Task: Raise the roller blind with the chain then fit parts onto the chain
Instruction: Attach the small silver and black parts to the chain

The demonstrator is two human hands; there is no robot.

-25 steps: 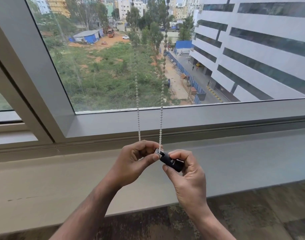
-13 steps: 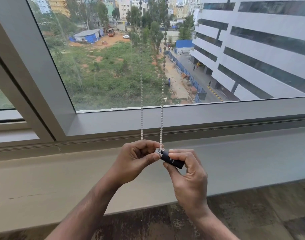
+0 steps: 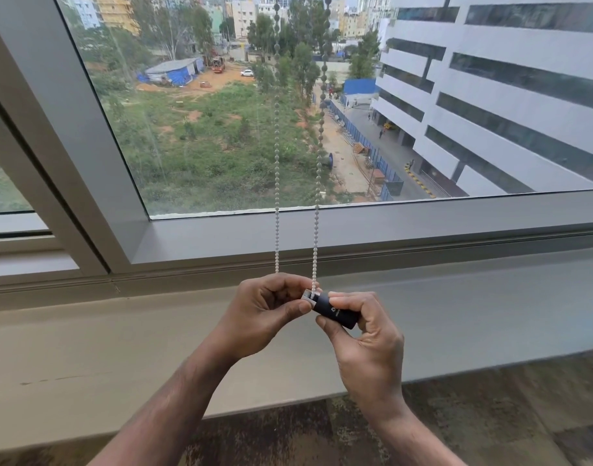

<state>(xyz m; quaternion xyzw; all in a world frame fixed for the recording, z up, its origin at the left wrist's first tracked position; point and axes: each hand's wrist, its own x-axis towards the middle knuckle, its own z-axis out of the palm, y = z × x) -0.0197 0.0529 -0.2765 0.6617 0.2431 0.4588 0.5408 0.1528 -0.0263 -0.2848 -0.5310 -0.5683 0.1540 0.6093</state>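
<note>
A white bead chain [image 3: 277,196] hangs in two strands in front of the window glass. Both strands run down into my hands above the sill. My right hand [image 3: 365,344] grips a small black cylindrical part [image 3: 335,312] with a light-coloured end cap. The right strand meets that cap. My left hand [image 3: 268,314] pinches the chain's lower end right at the cap, thumb and forefinger pressed together. The bottom loop of the chain is hidden inside my left hand. The roller blind itself is out of view above.
A grey window frame [image 3: 355,230] runs across the middle, with a slanted mullion [image 3: 70,156] at the left. A pale sill [image 3: 120,344] lies below it. Dark patterned floor [image 3: 490,415] shows at the bottom right.
The left strand has swung a little to the right. Both hands stay at the black part with almost the same grip.
</note>
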